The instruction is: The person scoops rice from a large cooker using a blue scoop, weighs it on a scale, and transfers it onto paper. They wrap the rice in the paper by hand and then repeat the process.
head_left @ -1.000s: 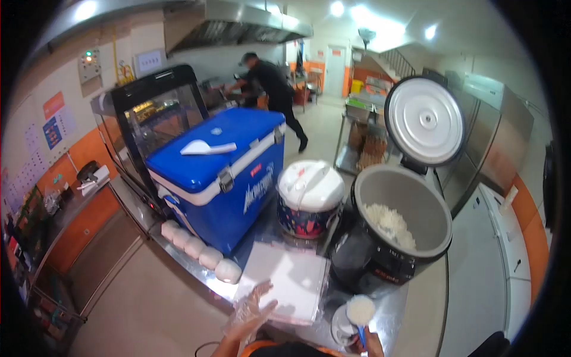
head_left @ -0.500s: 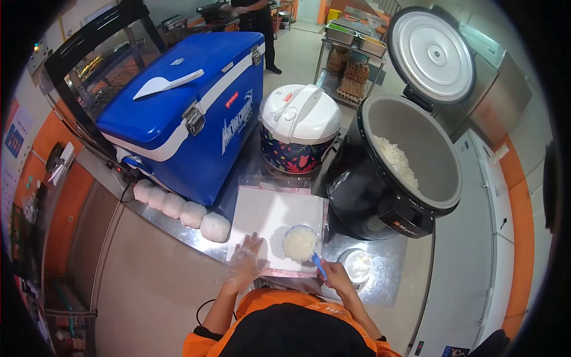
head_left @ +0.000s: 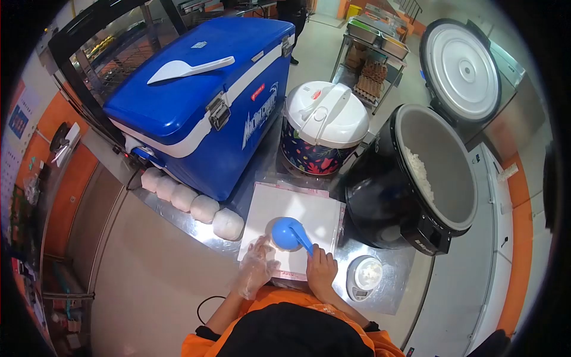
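My right hand (head_left: 322, 269) is closed round the handle of a blue scoop (head_left: 286, 234), which lies face down on white paper sheets (head_left: 315, 210). Under the scoop, the rice is hidden. My left hand (head_left: 257, 268), in a clear plastic glove, rests at the paper's lower left beside the scoop, its fingers apart and nothing in them. A small digital scale (head_left: 364, 277) with white grains on its plate is to the right of my right hand. Several wrapped white bundles (head_left: 228, 224) form a row left of the paper.
A blue cooler (head_left: 196, 101) with a white paddle (head_left: 187, 70) on its lid stands at the left. Behind the paper is a closed flowered rice cooker (head_left: 324, 128). An open black cooker (head_left: 380, 190) holding rice stands at the right. A person (head_left: 289, 21) is in the background.
The scoop has been turned over from rice side up to face down on the paper. My right hand has rotated with it. The camera view has shifted, so the scale now shows fully.
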Demonstrator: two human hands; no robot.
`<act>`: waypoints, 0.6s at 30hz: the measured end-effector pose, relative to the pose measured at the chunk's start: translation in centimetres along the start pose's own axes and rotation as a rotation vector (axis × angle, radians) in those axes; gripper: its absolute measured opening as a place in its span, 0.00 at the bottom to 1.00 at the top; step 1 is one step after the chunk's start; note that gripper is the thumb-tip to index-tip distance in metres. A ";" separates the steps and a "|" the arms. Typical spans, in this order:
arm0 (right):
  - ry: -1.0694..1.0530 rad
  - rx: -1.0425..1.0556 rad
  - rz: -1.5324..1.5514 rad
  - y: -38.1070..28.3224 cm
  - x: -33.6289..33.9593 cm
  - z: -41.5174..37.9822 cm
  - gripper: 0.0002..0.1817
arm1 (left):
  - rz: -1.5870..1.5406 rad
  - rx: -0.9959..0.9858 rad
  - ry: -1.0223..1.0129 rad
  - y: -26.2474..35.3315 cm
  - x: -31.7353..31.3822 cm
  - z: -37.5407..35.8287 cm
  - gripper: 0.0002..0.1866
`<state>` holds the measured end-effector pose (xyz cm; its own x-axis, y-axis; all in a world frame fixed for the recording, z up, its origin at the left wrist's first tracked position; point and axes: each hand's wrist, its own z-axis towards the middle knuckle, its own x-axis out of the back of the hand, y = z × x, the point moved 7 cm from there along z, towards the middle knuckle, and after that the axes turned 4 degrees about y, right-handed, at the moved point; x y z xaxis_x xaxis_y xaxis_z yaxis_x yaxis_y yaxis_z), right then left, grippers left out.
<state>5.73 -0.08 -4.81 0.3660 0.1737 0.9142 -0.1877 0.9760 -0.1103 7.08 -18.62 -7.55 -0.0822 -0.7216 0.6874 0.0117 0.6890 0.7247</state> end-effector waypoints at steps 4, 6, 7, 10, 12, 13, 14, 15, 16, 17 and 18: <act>-0.029 -0.051 0.075 0.8 1.3 2.2 0.11 | -0.538 0.135 0.108 -0.8 0.9 1.2 0.23; -0.133 -0.063 0.196 0.8 0.6 3.0 0.11 | -0.882 0.136 0.191 -1.0 1.9 2.4 0.20; -0.230 -0.071 0.319 0.6 -0.1 3.4 0.12 | -1.054 0.134 0.234 -0.9 2.6 3.2 0.19; -0.514 -0.115 0.565 -0.1 -3.0 4.1 0.16 | -0.300 -0.013 0.260 -1.8 3.7 5.4 0.22; -0.517 -0.060 0.506 -1.1 -2.5 4.5 0.16 | -0.056 -0.101 0.223 -2.1 3.5 5.8 0.25; -0.520 -0.004 0.447 -1.8 -2.3 4.7 0.17 | 0.122 -0.100 0.078 -1.5 2.9 5.4 0.31; -0.599 -0.003 0.399 -2.1 -2.9 4.6 0.17 | 0.299 -0.098 -0.069 -1.3 2.2 5.1 0.37; -0.605 -0.006 0.397 -2.5 -3.3 4.6 0.17 | 0.295 -0.095 -0.075 -1.4 2.2 5.0 0.37; -0.613 0.007 0.353 -2.8 -3.8 4.5 0.15 | 0.252 -0.072 -0.111 -1.6 2.1 5.0 0.42; -0.620 0.024 0.307 -2.9 -4.2 4.5 0.15 | 0.208 -0.048 -0.145 -1.9 1.8 5.0 0.47; -0.626 0.023 0.303 -2.7 -4.2 4.8 0.15 | 0.201 -0.045 -0.149 -2.2 1.6 5.1 0.47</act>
<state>0.35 -4.11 -6.46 -0.2990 0.3229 0.8980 -0.2200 0.8924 -0.3941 1.86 -20.97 -8.29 -0.2195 -0.5499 0.8059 0.0870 0.8117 0.5775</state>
